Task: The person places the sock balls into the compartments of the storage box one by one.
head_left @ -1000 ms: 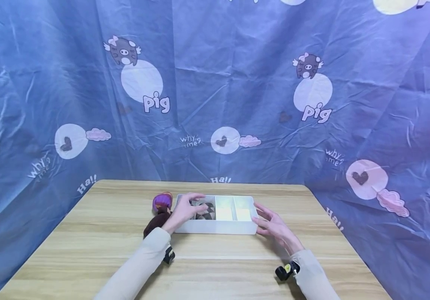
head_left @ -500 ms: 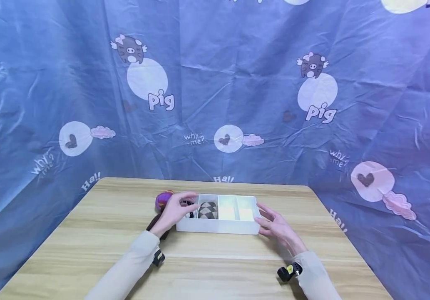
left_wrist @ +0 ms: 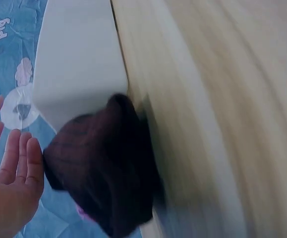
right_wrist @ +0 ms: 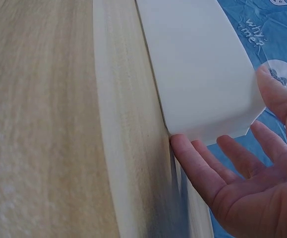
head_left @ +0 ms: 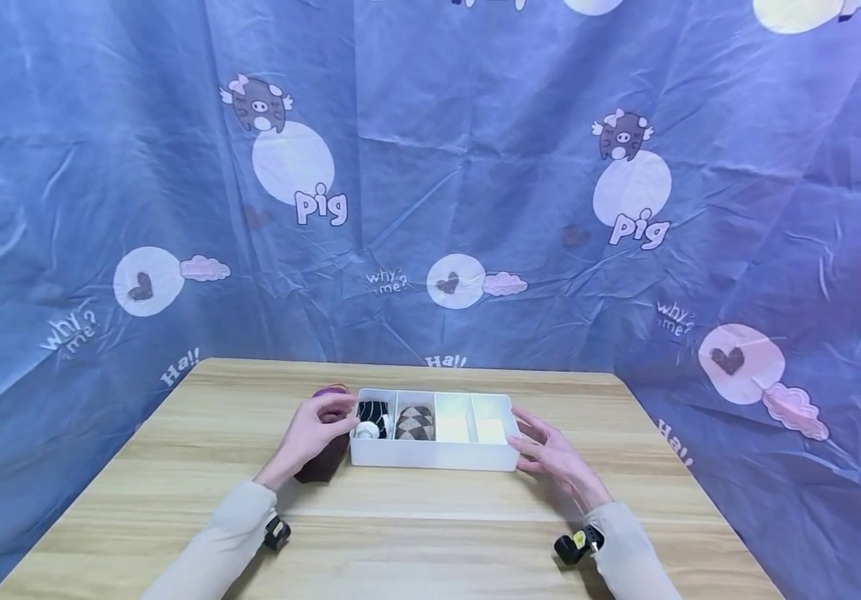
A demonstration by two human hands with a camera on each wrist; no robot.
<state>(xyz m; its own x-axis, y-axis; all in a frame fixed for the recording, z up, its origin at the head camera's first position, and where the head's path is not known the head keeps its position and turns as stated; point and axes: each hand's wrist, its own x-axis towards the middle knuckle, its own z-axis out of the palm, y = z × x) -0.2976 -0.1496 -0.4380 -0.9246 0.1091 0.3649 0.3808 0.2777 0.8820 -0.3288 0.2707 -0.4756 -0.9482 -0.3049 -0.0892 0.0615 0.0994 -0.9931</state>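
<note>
A white box point(head_left: 433, 455) divided into compartments lies across the table. Its leftmost compartment holds a black-and-white striped cloth bundle point(head_left: 372, 412); beside that sits a brown checkered bundle point(head_left: 415, 422), like a rolled sock. My left hand point(head_left: 310, 432) hovers at the box's left end, fingers loosely bent and holding nothing. Below it lies a dark brown cloth piece point(left_wrist: 101, 168), sock-like, against the box. Mostly hidden behind that hand is a purple bundle point(head_left: 331, 390). My right hand point(head_left: 556, 458) touches the box's right end with spread, nearly straight fingers point(right_wrist: 200, 166).
The wooden table point(head_left: 430, 542) reaches toward the viewer. A blue printed curtain point(head_left: 400, 167) hangs behind it and along both sides. Each wrist wears a small black camera, such as the right wrist camera point(head_left: 569, 547).
My left hand has drawn back leftward out of the box, uncovering the striped bundle in the leftmost compartment. It now hangs over the brown cloth. The right hand stays at the box end.
</note>
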